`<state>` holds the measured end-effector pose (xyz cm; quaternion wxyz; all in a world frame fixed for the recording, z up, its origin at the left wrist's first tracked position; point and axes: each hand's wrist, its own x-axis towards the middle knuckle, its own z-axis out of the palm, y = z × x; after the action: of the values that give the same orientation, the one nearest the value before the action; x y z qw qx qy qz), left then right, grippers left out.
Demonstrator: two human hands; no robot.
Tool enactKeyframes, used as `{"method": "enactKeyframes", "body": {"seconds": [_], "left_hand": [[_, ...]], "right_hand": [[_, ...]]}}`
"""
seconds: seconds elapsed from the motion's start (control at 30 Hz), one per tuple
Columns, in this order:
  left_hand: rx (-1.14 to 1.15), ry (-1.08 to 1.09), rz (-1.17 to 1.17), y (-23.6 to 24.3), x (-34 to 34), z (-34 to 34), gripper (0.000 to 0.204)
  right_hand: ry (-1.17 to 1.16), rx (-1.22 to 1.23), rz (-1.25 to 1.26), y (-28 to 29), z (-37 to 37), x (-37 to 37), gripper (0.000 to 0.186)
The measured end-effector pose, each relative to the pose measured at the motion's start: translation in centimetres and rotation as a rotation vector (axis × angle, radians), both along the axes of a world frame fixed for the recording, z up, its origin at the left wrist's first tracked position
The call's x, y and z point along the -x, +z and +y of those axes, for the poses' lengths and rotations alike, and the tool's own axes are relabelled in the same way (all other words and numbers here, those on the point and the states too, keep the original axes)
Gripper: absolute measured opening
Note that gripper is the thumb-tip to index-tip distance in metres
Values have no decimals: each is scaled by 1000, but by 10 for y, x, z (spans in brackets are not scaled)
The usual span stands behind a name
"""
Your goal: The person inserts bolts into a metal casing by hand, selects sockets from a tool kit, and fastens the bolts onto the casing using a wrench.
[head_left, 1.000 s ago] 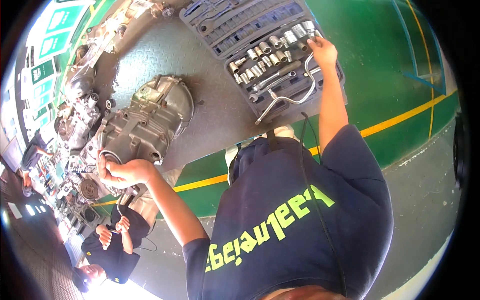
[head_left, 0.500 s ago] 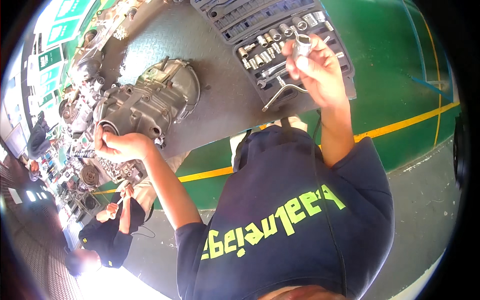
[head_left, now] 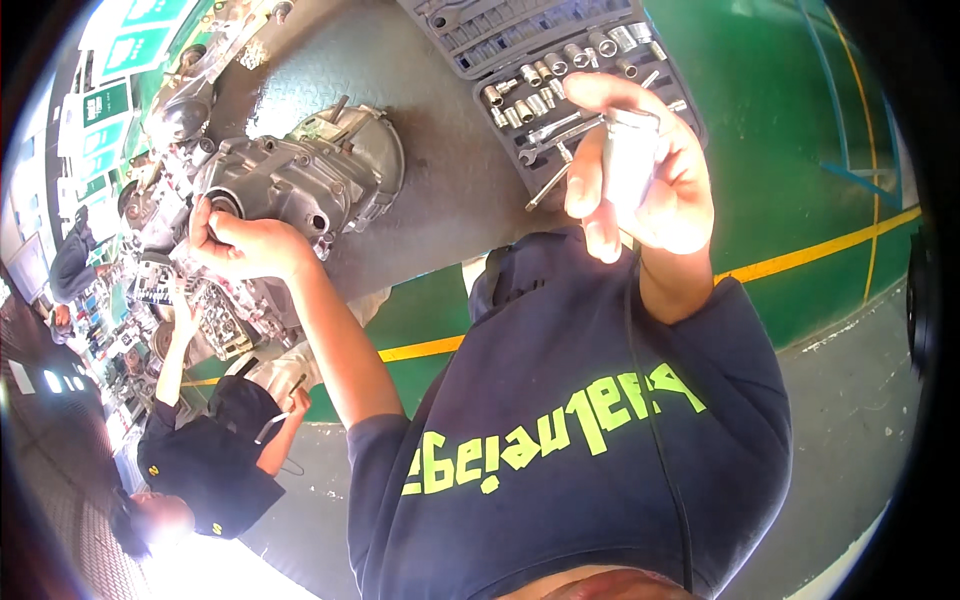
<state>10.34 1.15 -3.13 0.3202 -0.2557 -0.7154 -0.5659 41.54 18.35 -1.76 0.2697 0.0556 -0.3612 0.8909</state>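
A grey metal gearbox lies on the worktable at the left. My left hand is at its round open end, with thumb and fingers curled over the rim of the opening. Close in front of me my right hand holds up a large silver socket, pinched between thumb and fingers. Glare whitens part of the socket. Behind that hand, an opened dark socket set case holds rows of sockets, a combination wrench and a bar-like handle.
The dark worktable has a corner near the case. More metal machine parts crowd its left side. A co-worker at lower left reaches toward the parts, a tool in one hand. Green floor with a yellow line lies to the right.
My right hand has brought the socket nearer to me and lower, away from the case. My left hand stays at the gearbox opening. The co-worker has stretched one arm toward the parts.
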Motion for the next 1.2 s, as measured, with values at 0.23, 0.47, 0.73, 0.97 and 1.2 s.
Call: {"method": "enactKeyframes", "body": {"seconds": [0.23, 0.47, 0.73, 0.97, 1.2], "left_hand": [[70, 29, 118, -4, 7, -7, 20], [99, 54, 51, -3, 5, -5, 23], [7, 1, -7, 2, -6, 1, 23], [79, -7, 2, 2, -7, -2, 21], [74, -12, -58, 5, -10, -3, 23]], "right_hand": [[5, 46, 6, 12, -11, -4, 86], [-129, -13, -33, 7, -17, -6, 63], [-334, -149, -173, 4, -31, -15, 66], [-544, -263, -202, 12, -42, -17, 62], [-395, -132, -174, 13, -45, -27, 48]]}}
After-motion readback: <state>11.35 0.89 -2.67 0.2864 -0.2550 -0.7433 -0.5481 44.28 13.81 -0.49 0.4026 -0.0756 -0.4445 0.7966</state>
